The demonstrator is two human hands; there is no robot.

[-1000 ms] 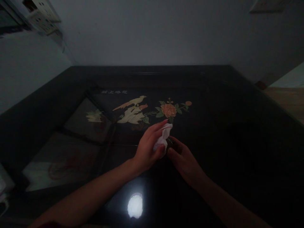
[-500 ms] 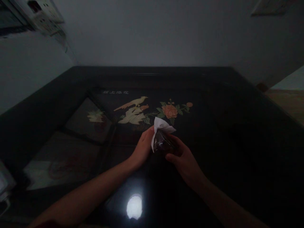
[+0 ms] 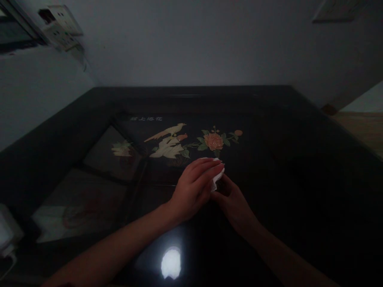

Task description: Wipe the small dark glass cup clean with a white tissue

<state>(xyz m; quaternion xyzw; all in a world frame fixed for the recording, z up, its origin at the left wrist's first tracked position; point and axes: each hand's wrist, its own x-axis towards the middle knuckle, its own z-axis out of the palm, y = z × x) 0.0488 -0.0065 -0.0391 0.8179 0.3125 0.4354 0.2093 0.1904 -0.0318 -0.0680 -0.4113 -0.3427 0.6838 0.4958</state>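
My left hand (image 3: 194,190) curls over a white tissue (image 3: 218,178), its fingers closed and pressing it around the top of a dark, glossy, cup-like object (image 3: 220,186). From the other side my right hand (image 3: 235,202) grips that object, thumb and fingers wrapped on it. Most of the object is hidden by both hands and the tissue, and dim light blurs its outline. Both hands are over the glossy black tabletop (image 3: 269,159), just in front of an inlaid bird (image 3: 170,130) and flower (image 3: 214,141) design.
A pale wall (image 3: 191,44) rises behind the table. Power sockets (image 3: 61,34) are at the upper left, and a white device with a cord (image 3: 8,231) sits at the left edge. A bright light reflection (image 3: 171,262) shows on the near tabletop.
My left hand has moved from the object's left side to the top, now covering the tissue that stood spread over it. My right hand keeps its grip in nearly the same place.
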